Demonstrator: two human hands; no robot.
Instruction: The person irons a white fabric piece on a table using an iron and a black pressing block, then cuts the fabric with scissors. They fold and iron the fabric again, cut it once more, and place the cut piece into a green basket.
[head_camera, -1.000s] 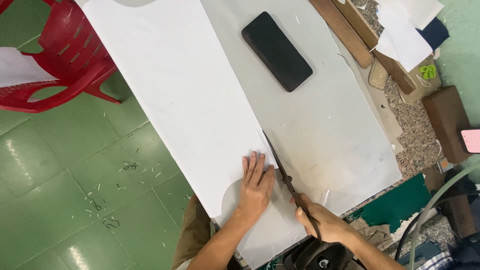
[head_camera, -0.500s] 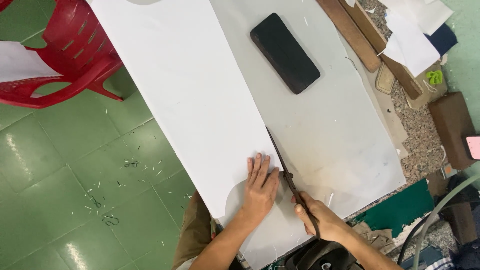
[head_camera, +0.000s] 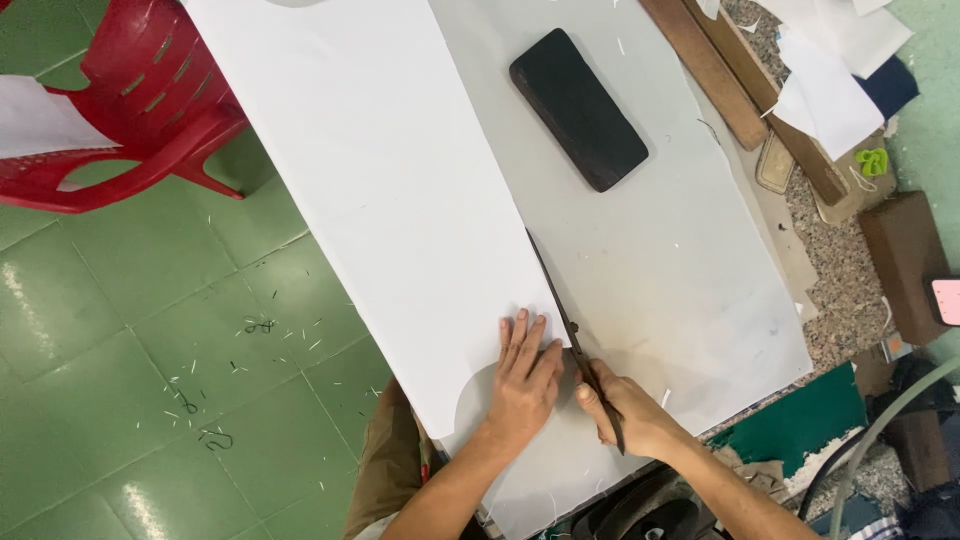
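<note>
Right hand wrapped tight round handles of long dark scissors, grip end low at approx 5 o'clock. Blades run out toward 11 o'clock, long axis along edge of white fabric panel, tip well up the seam line. Whether blades gape or meet: cannot tell. Left hand flat, fingers spread, pressing panel just beside blades at 9 o'clock, touching cloth, nearer the cut line than the black oblong weight, which sits well apart at 12 o'clock on grey table.

Two bare forearms, no sleeves, left hand, right hand, olive-brown trousers below
</note>
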